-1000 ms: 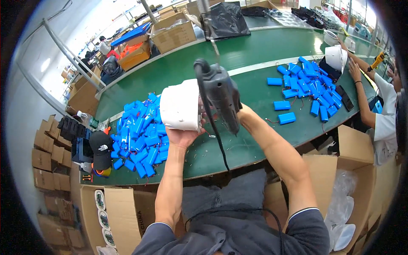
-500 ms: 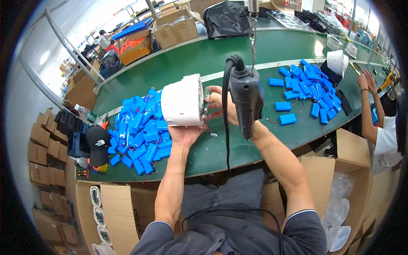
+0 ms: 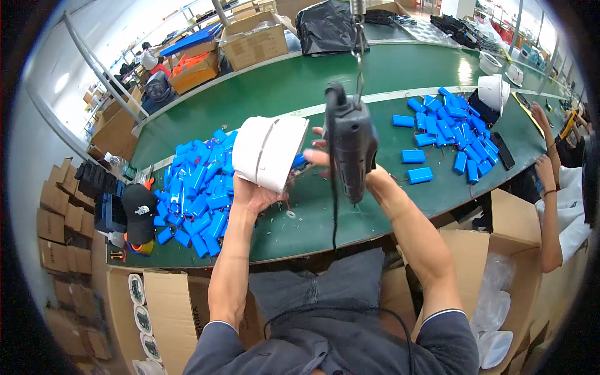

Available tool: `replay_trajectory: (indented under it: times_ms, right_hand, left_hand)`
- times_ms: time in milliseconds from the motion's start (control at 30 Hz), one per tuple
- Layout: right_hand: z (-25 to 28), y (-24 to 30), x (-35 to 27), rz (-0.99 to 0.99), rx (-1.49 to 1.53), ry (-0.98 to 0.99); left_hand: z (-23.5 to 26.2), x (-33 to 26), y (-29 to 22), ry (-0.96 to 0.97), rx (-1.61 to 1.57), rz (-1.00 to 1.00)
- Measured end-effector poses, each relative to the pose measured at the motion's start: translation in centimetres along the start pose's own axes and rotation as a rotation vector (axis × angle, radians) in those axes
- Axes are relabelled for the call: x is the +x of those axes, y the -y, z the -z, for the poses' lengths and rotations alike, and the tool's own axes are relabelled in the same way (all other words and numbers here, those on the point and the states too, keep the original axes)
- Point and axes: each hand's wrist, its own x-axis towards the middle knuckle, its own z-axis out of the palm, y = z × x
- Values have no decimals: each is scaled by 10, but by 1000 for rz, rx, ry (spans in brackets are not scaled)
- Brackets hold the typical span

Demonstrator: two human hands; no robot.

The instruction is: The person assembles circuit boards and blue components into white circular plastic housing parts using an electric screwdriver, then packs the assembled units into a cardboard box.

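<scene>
Cupping the white plastic housing [image 3: 265,150] from below with the curled left hand [image 3: 251,197]; reaching toward its open side with the right hand [image 3: 319,157], at least partly spread, though cannot tell whether pinching the blue battery pack [image 3: 299,160] beside the housing. Tilted further than 0.5 s ago, with that pack newly visible; probably handling both as 1 pair now. With 1 blue heap [image 3: 197,195] left of the housing, 1 smaller heap [image 3: 459,122] farther right. Unable to see most of the right palm behind the hanging power screwdriver [image 3: 354,147], right of the housing, or the housing's turned-away interior.
</scene>
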Motion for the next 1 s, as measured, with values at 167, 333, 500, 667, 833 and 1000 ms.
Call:
replay_trajectory:
  times_ms: [167, 333, 500, 667, 833, 1000]
  right_hand:
    - [14, -44, 11, -145, 241, -23]
    - [18, -56, 20, -154, 474, -95]
    - [8, -45, 16, 53, 190, -190]
    - [14, -36, 11, -162, 215, -200]
    - [44, -56, 5, -46, 114, -107]
    - [71, -45, -4, 25, 282, -44]
  left_hand:
    - [-10, 11, 16, 12, -34, -54]
    - [-16, 12, 11, -57, -77, -61]
    - [-1, 9, -9, -204, 311, -64]
    - [-19, 18, -16, -237, 356, -81]
    - [-26, 27, -28, -302, 459, -60]
    - [-22, 48, -43, -404, 540, -14]
